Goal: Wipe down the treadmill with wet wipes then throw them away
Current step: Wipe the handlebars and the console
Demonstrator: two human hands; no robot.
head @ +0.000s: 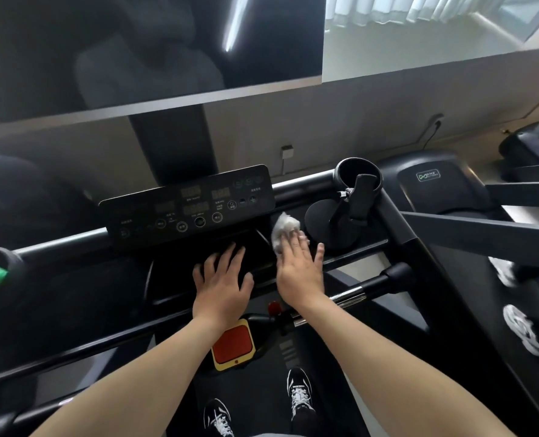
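Here, in the head view, the person stands on the treadmill [397, 216] belt and looks down over both forearms at the console [189, 206]. The right hand [299, 269] lies flat with its fingers straight and slightly apart, and its fingertips press a crumpled white wet wipe [282, 230] onto the dark ledge just right of the console's lower right corner. The wipe is bunched rather than spread. Most of it pokes out ahead of the fingers, toward the console corner and the round cup holder [358, 175], and its long side runs away from the person, roughly in line with the fingers. The left hand [222, 279] rests palm down on the dark tray below the console, fingers splayed and holding nothing. It sits just beside the right hand but apart from the wipe.

The wipe is under the right hand alone, so that hand is placed to carry the wiping on. The unwiped console face lies to its left and further from the person, and the cup holder lies to its right. A stroke either way seems to call for steady downward pressure, as the wad could slip free of flat fingers.

A red pad with a yellow border [233, 342] sits below the wrists. A chrome handlebar [350, 293] runs off to the right under the right wrist
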